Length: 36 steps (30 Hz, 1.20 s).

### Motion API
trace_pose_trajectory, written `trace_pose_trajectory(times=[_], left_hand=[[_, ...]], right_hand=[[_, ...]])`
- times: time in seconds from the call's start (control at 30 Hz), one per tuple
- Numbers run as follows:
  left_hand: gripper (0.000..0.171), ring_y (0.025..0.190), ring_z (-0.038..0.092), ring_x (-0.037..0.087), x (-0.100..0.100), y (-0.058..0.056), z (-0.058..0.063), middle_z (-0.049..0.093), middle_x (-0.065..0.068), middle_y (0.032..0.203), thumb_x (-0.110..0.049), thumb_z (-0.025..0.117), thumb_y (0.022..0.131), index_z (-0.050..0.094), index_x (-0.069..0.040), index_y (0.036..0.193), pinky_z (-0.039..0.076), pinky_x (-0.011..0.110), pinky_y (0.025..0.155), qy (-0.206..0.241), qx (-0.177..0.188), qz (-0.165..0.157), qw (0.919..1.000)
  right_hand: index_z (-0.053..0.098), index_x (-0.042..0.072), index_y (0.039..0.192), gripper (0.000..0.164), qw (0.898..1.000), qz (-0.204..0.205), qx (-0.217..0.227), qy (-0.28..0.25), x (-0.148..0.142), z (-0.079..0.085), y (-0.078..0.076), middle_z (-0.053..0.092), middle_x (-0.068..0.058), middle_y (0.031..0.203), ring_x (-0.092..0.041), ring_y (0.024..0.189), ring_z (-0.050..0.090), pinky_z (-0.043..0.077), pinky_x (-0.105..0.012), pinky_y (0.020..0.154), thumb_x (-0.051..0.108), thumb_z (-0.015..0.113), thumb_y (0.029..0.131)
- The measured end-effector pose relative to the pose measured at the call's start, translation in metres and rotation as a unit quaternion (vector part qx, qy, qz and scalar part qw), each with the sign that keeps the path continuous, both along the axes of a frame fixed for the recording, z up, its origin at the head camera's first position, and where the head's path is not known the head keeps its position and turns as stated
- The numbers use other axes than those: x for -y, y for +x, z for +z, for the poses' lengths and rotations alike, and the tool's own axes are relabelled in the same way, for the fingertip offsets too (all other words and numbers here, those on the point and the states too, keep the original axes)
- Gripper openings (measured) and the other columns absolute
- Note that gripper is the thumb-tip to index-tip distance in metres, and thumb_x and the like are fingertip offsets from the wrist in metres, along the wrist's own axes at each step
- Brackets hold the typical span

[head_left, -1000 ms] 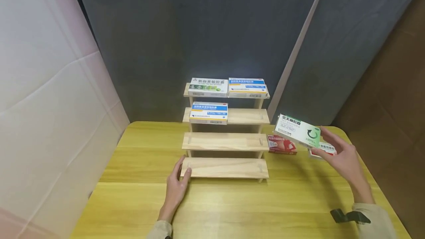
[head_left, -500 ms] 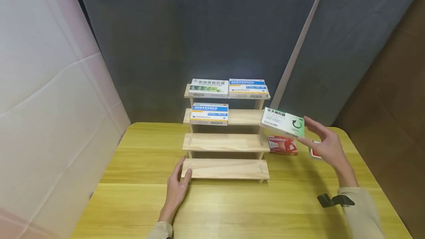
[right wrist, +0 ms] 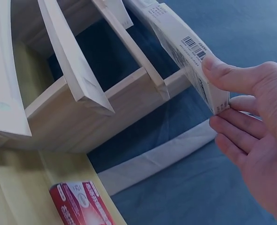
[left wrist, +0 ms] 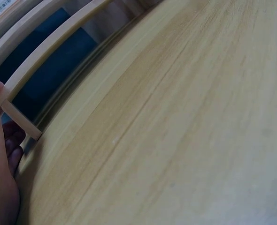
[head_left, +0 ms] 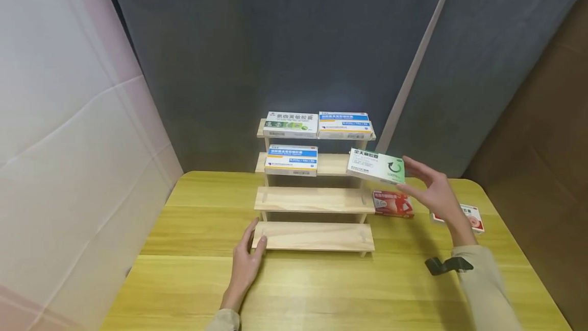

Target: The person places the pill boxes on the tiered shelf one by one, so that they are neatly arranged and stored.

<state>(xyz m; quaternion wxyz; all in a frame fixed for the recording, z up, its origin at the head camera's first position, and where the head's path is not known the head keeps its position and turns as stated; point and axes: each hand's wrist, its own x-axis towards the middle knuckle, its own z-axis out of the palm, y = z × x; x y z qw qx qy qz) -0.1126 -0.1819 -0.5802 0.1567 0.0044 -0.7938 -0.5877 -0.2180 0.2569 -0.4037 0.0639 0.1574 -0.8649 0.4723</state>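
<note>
My right hand (head_left: 434, 193) pinches the right end of a white and green medicine box (head_left: 374, 166) between thumb and fingers. The box is slightly tilted, off the right end of a stepped wooden display rack's second-highest shelf (head_left: 333, 164). In the right wrist view the thumb lies on the barcode side of the box (right wrist: 188, 47). My left hand (head_left: 245, 262) holds the left end of the rack's lowest shelf (head_left: 314, 236). The left wrist view has the thumb on that shelf and the fingers curled beside its leg (left wrist: 21, 121).
A white-green box (head_left: 291, 124) and a blue-white box (head_left: 344, 125) lie on the top shelf. Another blue-white box (head_left: 291, 160) is on the second shelf's left. On the table (head_left: 184, 290), right of the rack, are a red box (head_left: 392, 204) and a white-red box (head_left: 473, 218).
My right hand has carried the white and green medicine box leftward and slightly down, from over the red box to the second shelf's right end. My left hand stays at the rack.
</note>
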Motion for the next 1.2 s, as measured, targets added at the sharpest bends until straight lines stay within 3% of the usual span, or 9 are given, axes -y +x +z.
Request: trace_pose_trajectory(times=[0.13, 0.2, 0.37, 0.57, 0.77, 1.2], left_hand=[[0.051, 0.145, 0.042, 0.037, -0.001, 0.000, -0.001, 0.043, 0.016, 0.158, -0.016, 0.061, 0.102, 0.047, -0.011, 0.151, 0.029, 0.037, 0.121, -0.006, -0.002, 0.001, 1.0000], [0.051, 0.145, 0.041, 0.038, -0.001, 0.000, -0.001, 0.043, 0.016, 0.158, -0.016, 0.060, 0.103, 0.046, -0.010, 0.152, 0.028, 0.040, 0.121, -0.007, -0.003, 0.002, 1.0000], [0.052, 0.147, 0.039, 0.038, -0.001, 0.000, -0.002, 0.041, 0.016, 0.160, -0.017, 0.060, 0.103, 0.045, -0.010, 0.152, 0.026, 0.018, 0.119, -0.002, 0.002, -0.001, 1.0000], [0.052, 0.147, 0.038, 0.039, -0.001, 0.001, 0.001, 0.040, 0.018, 0.160, -0.017, 0.059, 0.103, 0.044, -0.010, 0.153, 0.027, 0.028, 0.122, -0.003, 0.009, -0.003, 1.0000], [0.053, 0.146, 0.038, 0.041, -0.001, 0.001, 0.003, 0.040, 0.020, 0.159, -0.013, 0.061, 0.102, 0.044, -0.006, 0.152, 0.022, 0.004, 0.112, 0.003, 0.004, -0.002, 1.0000], [0.051, 0.148, 0.037, 0.040, -0.001, 0.001, 0.001, 0.040, 0.019, 0.160, -0.016, 0.060, 0.103, 0.045, -0.009, 0.152, 0.023, 0.004, 0.113, 0.008, 0.001, -0.006, 1.0000]], right_hand=[[0.045, 0.008, 0.153, 0.072, 1.000, 0.019, 0.004, -0.003, 0.007, 0.001, -0.006, 0.049, -0.019, 0.154, -0.043, 0.141, 0.044, 0.034, -0.072, 0.114, 0.018, 0.078, 0.090], [0.044, 0.008, 0.154, 0.073, 1.000, 0.024, 0.012, -0.001, 0.010, 0.001, -0.009, 0.049, -0.018, 0.154, -0.043, 0.143, 0.043, 0.033, -0.072, 0.114, 0.020, 0.078, 0.091], [0.042, 0.009, 0.155, 0.073, 0.999, 0.030, 0.025, 0.010, 0.017, -0.002, -0.017, 0.047, -0.018, 0.155, -0.044, 0.143, 0.042, 0.034, -0.071, 0.115, 0.024, 0.077, 0.092], [0.043, 0.008, 0.154, 0.073, 0.998, 0.046, 0.033, 0.010, 0.027, -0.003, -0.028, 0.045, -0.017, 0.157, -0.043, 0.145, 0.041, 0.035, -0.068, 0.116, 0.025, 0.077, 0.092], [0.045, 0.009, 0.153, 0.071, 0.998, 0.056, 0.033, 0.016, 0.037, -0.004, -0.036, 0.046, -0.018, 0.156, -0.043, 0.144, 0.042, 0.036, -0.065, 0.117, 0.026, 0.077, 0.092], [0.045, 0.014, 0.154, 0.076, 0.996, 0.048, 0.068, 0.044, 0.048, -0.007, -0.048, 0.041, -0.012, 0.160, -0.042, 0.150, 0.033, 0.030, -0.070, 0.118, 0.038, 0.078, 0.090]])
